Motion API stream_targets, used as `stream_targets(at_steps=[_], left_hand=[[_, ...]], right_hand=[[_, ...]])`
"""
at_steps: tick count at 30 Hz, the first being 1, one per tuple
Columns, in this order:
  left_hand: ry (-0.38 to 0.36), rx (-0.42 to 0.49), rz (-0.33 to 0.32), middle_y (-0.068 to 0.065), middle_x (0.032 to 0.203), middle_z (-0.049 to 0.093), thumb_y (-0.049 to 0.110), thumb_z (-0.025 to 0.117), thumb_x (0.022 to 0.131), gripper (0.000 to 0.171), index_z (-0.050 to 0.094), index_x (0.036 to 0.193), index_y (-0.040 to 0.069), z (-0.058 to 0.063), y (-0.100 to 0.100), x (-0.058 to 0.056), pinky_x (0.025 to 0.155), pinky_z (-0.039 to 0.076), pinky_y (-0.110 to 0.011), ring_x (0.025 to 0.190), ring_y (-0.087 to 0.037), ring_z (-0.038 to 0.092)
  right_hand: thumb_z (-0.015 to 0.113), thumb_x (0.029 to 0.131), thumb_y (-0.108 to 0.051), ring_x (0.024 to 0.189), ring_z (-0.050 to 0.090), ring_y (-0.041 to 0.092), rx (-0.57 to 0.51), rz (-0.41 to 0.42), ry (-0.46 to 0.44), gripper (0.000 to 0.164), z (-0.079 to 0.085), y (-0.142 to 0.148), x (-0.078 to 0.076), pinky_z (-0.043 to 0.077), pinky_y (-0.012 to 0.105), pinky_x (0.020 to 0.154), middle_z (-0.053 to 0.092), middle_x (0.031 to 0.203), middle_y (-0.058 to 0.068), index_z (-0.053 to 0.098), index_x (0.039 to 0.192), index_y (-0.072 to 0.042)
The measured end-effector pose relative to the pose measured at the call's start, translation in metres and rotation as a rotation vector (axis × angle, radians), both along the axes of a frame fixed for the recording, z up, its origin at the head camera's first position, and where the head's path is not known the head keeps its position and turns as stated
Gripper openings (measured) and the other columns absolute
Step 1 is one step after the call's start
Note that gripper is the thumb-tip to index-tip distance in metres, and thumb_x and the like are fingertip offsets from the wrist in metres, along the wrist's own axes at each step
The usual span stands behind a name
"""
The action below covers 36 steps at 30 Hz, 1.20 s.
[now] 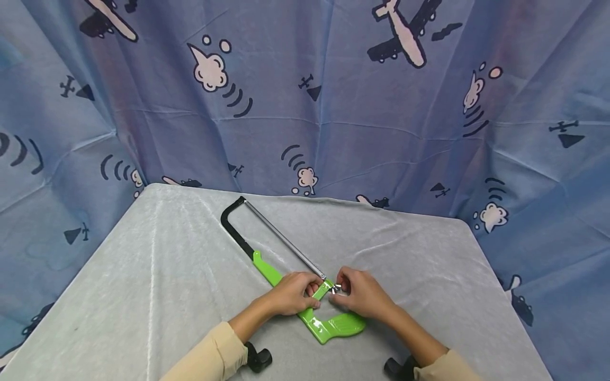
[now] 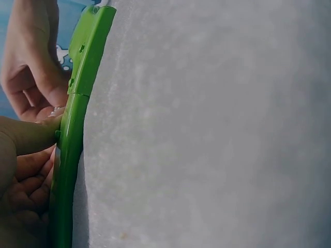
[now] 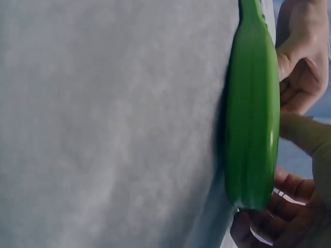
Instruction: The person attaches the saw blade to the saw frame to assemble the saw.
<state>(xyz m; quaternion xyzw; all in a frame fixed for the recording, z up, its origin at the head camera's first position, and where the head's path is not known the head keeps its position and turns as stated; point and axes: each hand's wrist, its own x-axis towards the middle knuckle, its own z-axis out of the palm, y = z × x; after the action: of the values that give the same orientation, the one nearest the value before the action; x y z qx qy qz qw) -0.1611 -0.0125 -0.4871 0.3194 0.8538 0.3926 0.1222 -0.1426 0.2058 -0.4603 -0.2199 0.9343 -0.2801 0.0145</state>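
A hacksaw (image 1: 267, 270) lies on the table, its black bow pointing to the far left and its green handle (image 1: 345, 325) toward the person. My left hand (image 1: 293, 293) grips the green post by the near end of the silver blade bar (image 1: 286, 241), thumb on the near side. On the other side of the post, my right hand (image 1: 362, 293) pinches a silver wing nut (image 1: 335, 289) between thumb and fingers. The left wrist view shows the green frame (image 2: 77, 108) beside both hands. In the right wrist view the handle (image 3: 253, 119) hides part of the fingers.
A grey cloth covers the table (image 1: 190, 312). Behind it hangs a blue curtain (image 1: 267, 132) printed with planes and clouds. Black wrist straps (image 1: 259, 359) show by both beige sleeves at the near edge.
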Motion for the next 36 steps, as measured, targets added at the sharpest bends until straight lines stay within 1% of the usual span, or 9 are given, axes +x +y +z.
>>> stream_targets(at_steps=[3, 5, 11, 16, 22, 27, 31, 36], left_hand=[[0.001, 0.001, 0.001, 0.007, 0.083, 0.059, 0.014, 0.084, 0.079, 0.039, 0.067, 0.113, 0.003, 0.0, 0.0, 0.0, 0.077, 0.044, -0.022, 0.076, 0.0, 0.054], [0.002, -0.002, 0.001, 0.008, 0.082, 0.059, 0.014, 0.084, 0.079, 0.039, 0.067, 0.113, 0.004, 0.0, 0.0, -0.001, 0.077, 0.044, -0.022, 0.076, 0.0, 0.054], [-0.006, -0.004, 0.004, 0.008, 0.083, 0.06, 0.014, 0.084, 0.079, 0.04, 0.067, 0.114, 0.003, 0.0, 0.0, 0.0, 0.077, 0.044, -0.022, 0.076, 0.0, 0.054], [-0.006, -0.004, 0.006, 0.007, 0.084, 0.06, 0.014, 0.084, 0.079, 0.04, 0.067, 0.114, 0.003, 0.001, 0.0, 0.0, 0.077, 0.044, -0.023, 0.076, 0.0, 0.054], [-0.006, -0.004, 0.006, 0.007, 0.083, 0.059, 0.014, 0.084, 0.079, 0.039, 0.067, 0.113, 0.004, 0.0, 0.0, 0.0, 0.076, 0.043, -0.023, 0.076, -0.001, 0.054], [-0.009, 0.0, 0.006, 0.007, 0.082, 0.059, 0.013, 0.084, 0.079, 0.038, 0.067, 0.112, 0.004, 0.0, 0.0, 0.0, 0.076, 0.043, -0.022, 0.075, -0.001, 0.054], [-0.011, 0.006, 0.006, 0.007, 0.083, 0.059, 0.012, 0.084, 0.079, 0.038, 0.068, 0.111, 0.004, 0.0, 0.0, 0.0, 0.076, 0.043, -0.022, 0.076, -0.001, 0.054], [-0.009, 0.005, 0.007, 0.007, 0.083, 0.06, 0.012, 0.084, 0.078, 0.038, 0.068, 0.111, 0.004, 0.0, 0.0, 0.0, 0.076, 0.043, -0.022, 0.076, -0.001, 0.054]], right_hand=[[0.086, 0.074, -0.023, 0.058, 0.042, 0.003, 0.052, -0.035, 0.022, 0.029, 0.001, -0.004, 0.002, 0.037, 0.023, 0.054, 0.051, 0.068, -0.007, 0.059, 0.082, -0.014], [0.086, 0.074, -0.021, 0.058, 0.043, 0.003, 0.071, -0.051, 0.018, 0.029, 0.001, -0.005, 0.002, 0.037, 0.023, 0.054, 0.051, 0.068, -0.007, 0.059, 0.082, -0.015], [0.085, 0.077, -0.021, 0.058, 0.043, 0.003, 0.067, -0.048, -0.01, 0.028, 0.001, -0.005, 0.002, 0.038, 0.024, 0.053, 0.052, 0.069, -0.007, 0.058, 0.082, -0.015], [0.08, 0.081, -0.021, 0.06, 0.047, 0.002, 0.031, -0.016, -0.047, 0.02, 0.002, -0.001, 0.001, 0.041, 0.024, 0.056, 0.054, 0.07, -0.009, 0.061, 0.083, -0.015], [0.07, 0.089, -0.018, 0.063, 0.052, 0.002, -0.04, 0.037, -0.136, 0.008, 0.002, 0.004, -0.002, 0.046, 0.024, 0.059, 0.059, 0.071, -0.01, 0.067, 0.085, -0.012], [0.065, 0.094, -0.016, 0.063, 0.052, 0.003, -0.082, 0.073, -0.191, 0.011, 0.001, 0.007, -0.005, 0.045, 0.024, 0.059, 0.059, 0.072, -0.01, 0.071, 0.088, -0.01], [0.06, 0.097, -0.011, 0.062, 0.05, 0.004, -0.125, 0.099, -0.229, 0.014, 0.002, 0.011, -0.008, 0.044, 0.024, 0.057, 0.059, 0.071, -0.006, 0.071, 0.09, -0.006], [0.057, 0.098, -0.007, 0.06, 0.05, 0.005, -0.158, 0.096, -0.27, 0.016, 0.002, 0.013, -0.011, 0.044, 0.025, 0.055, 0.06, 0.071, 0.0, 0.071, 0.091, -0.003]])
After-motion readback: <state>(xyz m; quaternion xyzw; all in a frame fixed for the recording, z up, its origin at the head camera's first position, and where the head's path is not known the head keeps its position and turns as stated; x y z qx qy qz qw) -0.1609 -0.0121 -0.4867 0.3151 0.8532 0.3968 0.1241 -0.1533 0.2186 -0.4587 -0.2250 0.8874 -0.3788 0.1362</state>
